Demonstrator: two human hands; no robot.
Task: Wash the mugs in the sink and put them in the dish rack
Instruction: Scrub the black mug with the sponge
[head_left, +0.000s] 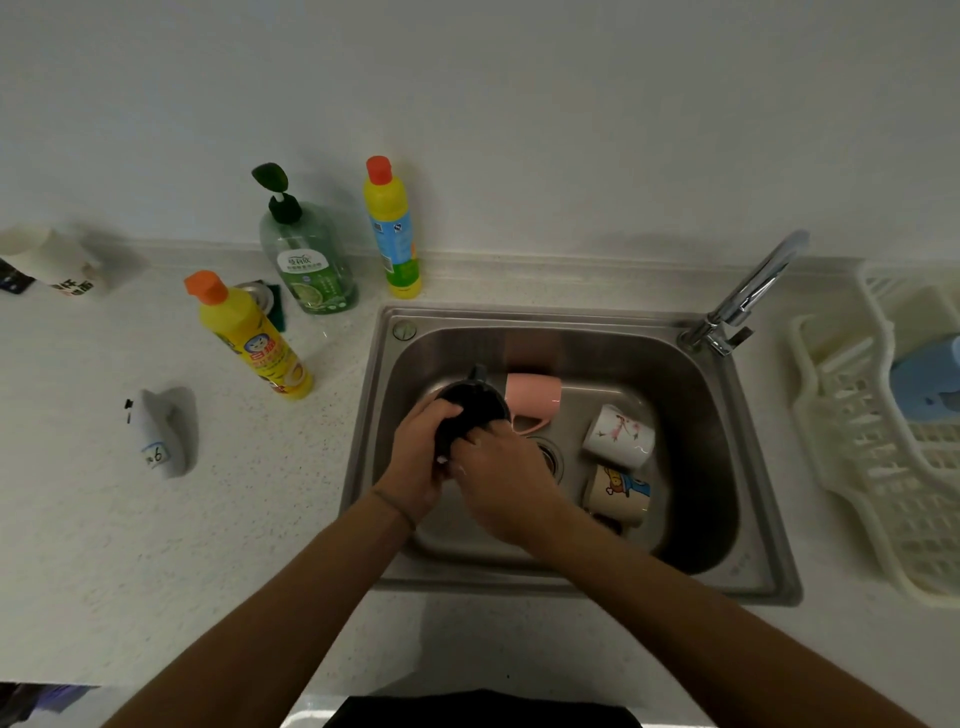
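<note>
Left hand (418, 457) and right hand (501, 480) both grip the black mug (472, 402) over the sink (748, 577). Pink mug (532, 397) just beyond the right hand; dish rack (852, 467) far right of it.

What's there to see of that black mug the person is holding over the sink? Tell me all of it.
The black mug is dark all over, with a matte look; its material cannot be told. It is tipped away from the person, its handle sticking up at the far side. It is held above the sink basin, just left of the pink mug. The left hand wraps its near left side and the right hand covers its near right side, hiding much of the body. Whether it is wet or soapy cannot be told.
</note>
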